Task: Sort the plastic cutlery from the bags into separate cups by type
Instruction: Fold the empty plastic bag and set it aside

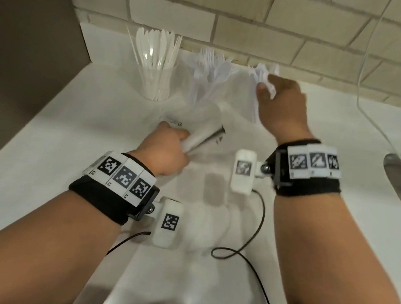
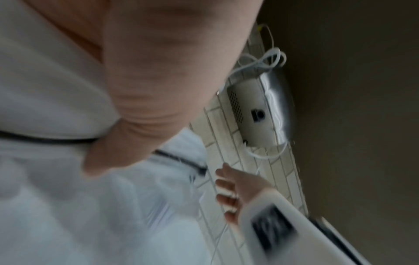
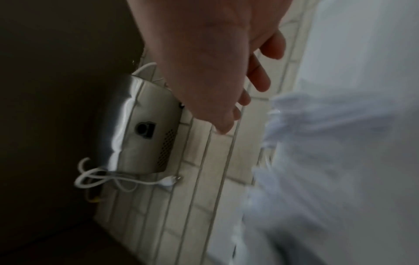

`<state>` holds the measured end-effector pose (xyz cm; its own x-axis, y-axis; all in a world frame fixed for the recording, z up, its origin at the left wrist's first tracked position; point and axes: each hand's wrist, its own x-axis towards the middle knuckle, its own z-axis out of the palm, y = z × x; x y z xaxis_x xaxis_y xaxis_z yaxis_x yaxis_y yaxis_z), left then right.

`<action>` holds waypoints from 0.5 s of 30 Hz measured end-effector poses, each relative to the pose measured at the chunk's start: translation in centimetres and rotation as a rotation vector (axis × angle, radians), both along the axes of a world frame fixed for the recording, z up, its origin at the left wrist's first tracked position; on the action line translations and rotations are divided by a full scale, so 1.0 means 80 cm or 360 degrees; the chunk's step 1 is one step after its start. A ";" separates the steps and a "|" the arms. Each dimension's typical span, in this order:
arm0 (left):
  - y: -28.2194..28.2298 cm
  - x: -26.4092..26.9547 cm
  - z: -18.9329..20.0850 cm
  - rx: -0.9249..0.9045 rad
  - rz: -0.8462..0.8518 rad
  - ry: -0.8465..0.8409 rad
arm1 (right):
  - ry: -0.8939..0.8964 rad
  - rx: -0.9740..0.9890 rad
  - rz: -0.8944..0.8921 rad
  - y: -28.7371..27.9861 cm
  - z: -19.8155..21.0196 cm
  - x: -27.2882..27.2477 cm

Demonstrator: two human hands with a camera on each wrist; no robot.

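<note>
Roughly, left to right:

Knife cup: a clear cup stands at the desk's back left, upright and filled with white knives.

Left hand: the left hand curls its fingers round a crumpled clear bag at mid-desk, gripping it near the neck.

Fork cup: forks fan out behind the bag, near the tiled wall; the cup itself is too pale and blurred to make out.

Right hand: the right hand reaches toward the back right and seems to pinch white pieces, probably spoons, though blur leaves the grip uncertain; the right wrist view shows its fingers loosely spread.

Step in hand: likely dropping spoons into the third cup.

Doing it well: line the handles up, lower them bowl-up into the rim, and release only once they are seated; keep the bag steady so leftovers do not spill.

Risk: light cups tip easily if nudged.
</note>
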<state>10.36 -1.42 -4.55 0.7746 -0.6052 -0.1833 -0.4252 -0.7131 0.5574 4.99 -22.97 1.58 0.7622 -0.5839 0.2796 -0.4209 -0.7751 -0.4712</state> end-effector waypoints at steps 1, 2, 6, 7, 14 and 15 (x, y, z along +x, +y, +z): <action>0.003 0.000 0.005 -0.0148 0.0082 0.0009 | -0.0048 0.0143 0.0055 0.020 -0.006 -0.009; 0.007 -0.001 0.011 -0.0291 0.0153 0.0038 | -0.0101 0.0297 0.0091 0.040 -0.014 -0.016; 0.016 -0.014 0.029 -0.0792 0.0322 0.0171 | -0.0227 0.1170 0.0136 0.102 -0.043 -0.033; 0.019 -0.017 0.030 -0.0909 0.0344 0.0259 | -0.0220 0.1339 0.0195 0.112 -0.049 -0.034; 0.032 -0.022 0.032 -0.1229 0.0374 0.0791 | -0.0371 0.1132 0.0216 0.136 -0.077 -0.024; 0.033 -0.022 0.032 -0.1246 0.0329 0.0848 | -0.0359 0.1119 0.0207 0.139 -0.077 -0.025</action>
<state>8.59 1.25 -1.99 0.8113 -0.5666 -0.1441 0.1126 -0.0905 0.9895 2.97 -11.89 -4.55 0.8057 -0.5915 0.0314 -0.1810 -0.2963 -0.9378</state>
